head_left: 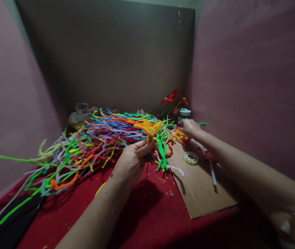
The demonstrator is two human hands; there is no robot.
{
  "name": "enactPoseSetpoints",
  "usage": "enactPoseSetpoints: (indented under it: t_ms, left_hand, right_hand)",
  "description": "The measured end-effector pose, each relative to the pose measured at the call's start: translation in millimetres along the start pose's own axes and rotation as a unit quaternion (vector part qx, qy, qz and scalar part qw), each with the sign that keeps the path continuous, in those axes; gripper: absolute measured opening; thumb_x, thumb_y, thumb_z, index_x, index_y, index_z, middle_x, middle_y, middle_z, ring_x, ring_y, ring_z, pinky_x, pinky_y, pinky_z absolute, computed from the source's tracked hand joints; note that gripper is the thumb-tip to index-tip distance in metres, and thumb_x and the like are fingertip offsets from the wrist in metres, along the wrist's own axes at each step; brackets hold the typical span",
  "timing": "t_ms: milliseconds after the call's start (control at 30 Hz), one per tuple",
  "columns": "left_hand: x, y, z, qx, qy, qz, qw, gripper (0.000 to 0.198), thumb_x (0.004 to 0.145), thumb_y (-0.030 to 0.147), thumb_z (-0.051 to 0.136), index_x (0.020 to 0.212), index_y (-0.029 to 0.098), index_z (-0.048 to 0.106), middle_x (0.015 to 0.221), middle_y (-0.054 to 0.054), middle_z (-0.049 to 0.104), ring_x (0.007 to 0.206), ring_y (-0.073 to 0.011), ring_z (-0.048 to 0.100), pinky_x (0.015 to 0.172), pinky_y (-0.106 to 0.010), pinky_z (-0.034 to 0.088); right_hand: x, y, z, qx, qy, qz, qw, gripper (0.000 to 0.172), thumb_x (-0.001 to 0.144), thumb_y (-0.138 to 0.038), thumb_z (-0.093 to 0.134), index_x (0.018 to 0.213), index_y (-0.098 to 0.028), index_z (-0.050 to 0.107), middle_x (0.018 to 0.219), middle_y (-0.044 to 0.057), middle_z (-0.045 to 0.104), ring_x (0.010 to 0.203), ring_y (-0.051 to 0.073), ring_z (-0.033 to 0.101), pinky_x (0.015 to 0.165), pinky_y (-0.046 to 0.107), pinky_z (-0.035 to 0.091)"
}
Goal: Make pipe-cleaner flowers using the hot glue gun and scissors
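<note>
My left hand [137, 157] is closed around the base of a yellow-orange pipe cleaner flower [149, 128]. A thin dark stem [147, 169] hangs below the fingers. Farther off to the right, my right hand [189, 128] reaches over the back of a cardboard sheet [204, 197]. Its fingers are curled, and whatever they grip is hidden. Close by it lie looped orange pipe cleaners [178, 136]. A bundle of bent green pipe cleaners [162, 154] sits just right of the flower.
A large heap of multicoloured pipe cleaners [111, 129] spreads over the red cloth [66, 214]. On the cardboard are a white round spool [190, 158] and a white stick [213, 173]. Behind stand red flowers [172, 98] and a pale-lidded container [185, 112].
</note>
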State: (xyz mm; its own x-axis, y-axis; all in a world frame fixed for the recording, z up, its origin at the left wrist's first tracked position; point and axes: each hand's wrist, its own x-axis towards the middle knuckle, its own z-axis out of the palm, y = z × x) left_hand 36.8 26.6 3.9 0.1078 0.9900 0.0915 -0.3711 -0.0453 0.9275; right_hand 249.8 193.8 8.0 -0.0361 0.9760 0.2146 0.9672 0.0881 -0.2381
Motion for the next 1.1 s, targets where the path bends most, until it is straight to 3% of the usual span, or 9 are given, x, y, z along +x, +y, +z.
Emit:
enactPoseSetpoints:
  t_ms: [233,500,833,1033,1100]
  left_hand:
    - [-1.7,0.9,0.8,0.003,-0.014,0.001,1.000,0.017,0.073,0.027,0.069,0.070,0.010,0.066,0.064,-0.004,0.060,0.053,-0.0081,0.051,0.051,-0.020,0.040]
    - [-0.7,1.0,-0.6,0.002,-0.013,0.008,1.000,0.018,0.072,0.029,0.069,0.070,0.011,0.067,0.064,-0.004,0.062,0.052,-0.0085,0.053,0.050,-0.020,0.041]
    - [0.1,1.0,-0.6,-0.008,-0.014,0.010,1.000,0.016,0.073,0.026,0.068,0.072,0.010,0.068,0.065,-0.004,0.062,0.052,-0.0084,0.055,0.050,-0.020,0.041]
    - [-0.2,1.0,-0.6,-0.019,-0.019,0.007,1.000,0.014,0.074,0.024,0.068,0.072,0.010,0.067,0.065,-0.003,0.062,0.053,-0.0078,0.054,0.051,-0.020,0.041]
    - [-0.2,1.0,-0.9,-0.027,-0.025,0.007,0.999,0.014,0.075,0.024,0.067,0.072,0.011,0.067,0.065,-0.003,0.061,0.053,-0.0077,0.054,0.051,-0.019,0.041]
  right_hand:
    - [-12.2,-4.9,11.3,-0.029,-0.085,-0.055,0.994,0.009,0.063,-0.017,0.065,0.069,-0.013,0.071,0.070,0.012,0.069,0.068,0.023,0.065,0.053,0.025,0.040]
    - [0.4,4.9,6.9,-0.001,-0.033,-0.013,0.999,0.018,0.070,-0.020,0.060,0.080,-0.012,0.073,0.080,0.013,0.071,0.075,0.021,0.064,0.056,0.023,0.040]
    - [0.1,13.0,2.5,0.027,-0.016,0.071,0.997,0.024,0.071,-0.018,0.058,0.088,-0.009,0.071,0.078,0.014,0.070,0.066,0.020,0.064,0.052,0.024,0.042]
    - [-5.9,9.8,0.2,-0.014,0.018,0.050,0.998,0.031,0.078,-0.026,0.053,0.102,-0.011,0.066,0.101,0.019,0.067,0.090,0.027,0.064,0.065,0.029,0.044]
    - [-12.0,5.4,3.0,-0.026,0.007,0.030,0.999,0.027,0.079,-0.027,0.052,0.097,-0.014,0.068,0.100,0.018,0.068,0.091,0.028,0.064,0.066,0.029,0.043]
